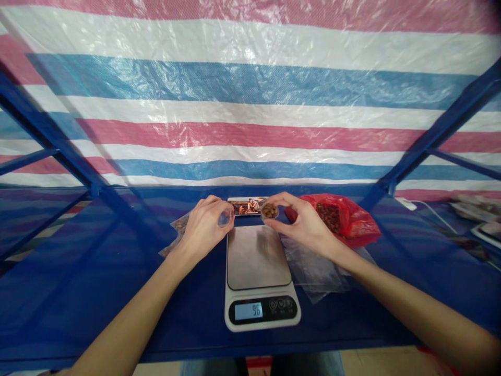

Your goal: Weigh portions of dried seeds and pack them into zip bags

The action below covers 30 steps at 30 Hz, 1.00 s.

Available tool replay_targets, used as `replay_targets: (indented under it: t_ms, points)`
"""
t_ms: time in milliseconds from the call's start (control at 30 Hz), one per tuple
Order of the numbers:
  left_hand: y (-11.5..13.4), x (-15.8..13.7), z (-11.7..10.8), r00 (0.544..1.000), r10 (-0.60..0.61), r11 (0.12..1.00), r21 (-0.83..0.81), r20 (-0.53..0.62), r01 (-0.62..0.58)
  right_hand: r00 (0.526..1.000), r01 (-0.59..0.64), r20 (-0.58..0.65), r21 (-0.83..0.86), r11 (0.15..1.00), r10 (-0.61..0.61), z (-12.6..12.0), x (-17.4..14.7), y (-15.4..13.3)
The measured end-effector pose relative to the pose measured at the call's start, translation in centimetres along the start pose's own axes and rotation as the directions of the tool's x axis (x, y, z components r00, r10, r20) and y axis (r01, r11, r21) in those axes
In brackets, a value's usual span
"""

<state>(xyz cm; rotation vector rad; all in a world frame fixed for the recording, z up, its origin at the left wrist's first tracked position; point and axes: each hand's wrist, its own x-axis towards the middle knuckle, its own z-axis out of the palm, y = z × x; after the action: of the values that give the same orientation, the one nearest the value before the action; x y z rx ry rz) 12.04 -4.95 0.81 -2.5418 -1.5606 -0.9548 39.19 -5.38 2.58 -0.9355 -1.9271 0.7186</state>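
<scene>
My left hand [209, 216] is closed around a small clear plastic cup [225, 217], tilted above the far left corner of the scale. Between the thumb and fingers of my right hand [299, 219] is a small clear cup of brown pieces [270, 211], too small to identify. Below and between both hands stands a white kitchen scale [258, 261] with a bare metal plate; its lit display reads 9.6. To the right of my right hand, an opened red plastic bag [362, 222] holds many dark brown pieces [329, 216].
A phone [245, 206] showing a picture lies behind the scale. Clear plastic bags [317, 271] lie right of it, and another bag with contents [178, 230] sits partly behind my left hand. Blue metal posts [434, 133] frame the blue table [97, 292]; a striped sheet [250, 104] hangs behind.
</scene>
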Motion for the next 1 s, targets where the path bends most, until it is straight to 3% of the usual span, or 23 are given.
replay_targets:
  t_ms: [133,433,567,733,1000]
  points:
    - [-0.1,0.0,0.1,1.000,-0.024,1.000,-0.010,-0.009,0.024,0.999,0.018,0.025,0.056,0.998,-0.019,0.4,2.4,-0.6]
    - [0.0,0.2,-0.2,0.990,-0.140,0.989,-0.056,-0.014,0.139,0.968,0.000,0.245,0.179,0.984,-0.045,3.2,5.0,-2.5]
    - [-0.3,0.2,-0.1,0.984,-0.178,0.981,-0.083,-0.026,0.175,0.963,0.102,0.248,0.018,0.995,-0.103,4.3,5.3,-2.6]
    - [-0.6,0.2,-0.1,0.978,-0.208,0.971,-0.128,-0.023,0.204,0.943,0.232,0.289,-0.229,0.945,-0.161,4.5,5.9,-2.9]
    - [-0.6,0.3,0.2,0.971,-0.235,0.970,-0.078,-0.049,0.231,0.886,0.329,0.433,-0.339,0.881,-0.164,4.3,7.2,-3.9]
